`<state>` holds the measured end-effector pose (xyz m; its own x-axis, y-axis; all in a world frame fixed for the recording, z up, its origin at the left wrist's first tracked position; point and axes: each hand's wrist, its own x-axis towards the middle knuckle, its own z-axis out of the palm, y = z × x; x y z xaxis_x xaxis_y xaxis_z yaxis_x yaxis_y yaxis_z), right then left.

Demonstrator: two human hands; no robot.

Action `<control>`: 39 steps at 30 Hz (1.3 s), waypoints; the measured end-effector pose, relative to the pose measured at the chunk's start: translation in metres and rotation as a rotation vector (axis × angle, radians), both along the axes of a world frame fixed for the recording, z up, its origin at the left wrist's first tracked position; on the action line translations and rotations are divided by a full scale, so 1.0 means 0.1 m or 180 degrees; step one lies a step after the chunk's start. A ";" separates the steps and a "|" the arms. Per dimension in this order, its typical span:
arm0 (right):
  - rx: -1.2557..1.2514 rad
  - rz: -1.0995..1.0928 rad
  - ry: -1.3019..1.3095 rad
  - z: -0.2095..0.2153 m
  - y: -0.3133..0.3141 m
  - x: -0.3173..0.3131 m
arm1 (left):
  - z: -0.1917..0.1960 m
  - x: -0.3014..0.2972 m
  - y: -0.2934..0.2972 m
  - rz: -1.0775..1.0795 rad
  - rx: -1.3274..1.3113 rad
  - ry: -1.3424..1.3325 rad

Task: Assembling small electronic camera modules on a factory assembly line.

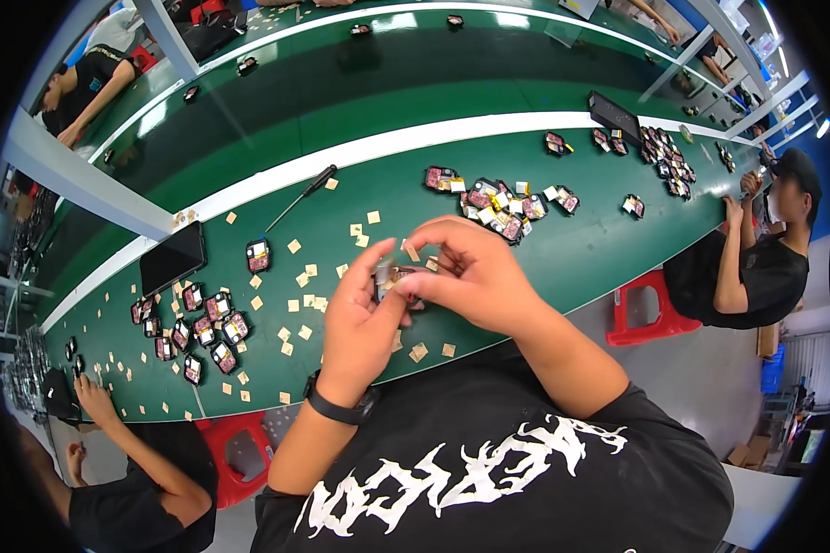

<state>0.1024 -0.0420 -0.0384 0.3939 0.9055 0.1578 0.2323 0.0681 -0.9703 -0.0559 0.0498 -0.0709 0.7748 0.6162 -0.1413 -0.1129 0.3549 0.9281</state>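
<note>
In front of my chest, my left hand (355,318) is closed around a small dark electronic unit (385,278), with the thumb across its near side. My right hand (484,281) meets it from the right, thumb tip and bent fingers against the same unit. My fingers hide most of the unit. A small beige square (410,252) shows by the right index fingertip; whether it is pinched or lies behind, I cannot tell. Just beyond my hands lies a pile of black-cased units (503,207) with red boards and silver-yellow battery packs. More beige squares (304,274) lie scattered to the left.
A screwdriver (302,196) lies on the green bench (369,189). Similar units (217,306) sit in a group at left beside a black tray (173,258). Another black tray (615,117) stands far right. Co-workers sit left and right, near red stools (650,313).
</note>
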 end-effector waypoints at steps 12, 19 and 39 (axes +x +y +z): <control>-0.0898 -0.0250 -0.1970 0.30 -0.36 -0.10 | 0.19 -0.27 -0.05 -0.0271 0.0742 0.0381; -0.0583 0.0229 -0.1102 0.34 -0.43 -0.12 | 0.27 -0.34 0.07 -0.0402 0.2414 0.0855; -0.0098 0.0491 -0.2590 0.32 -0.37 -0.16 | 0.34 -0.33 0.05 -0.0514 0.1751 0.1085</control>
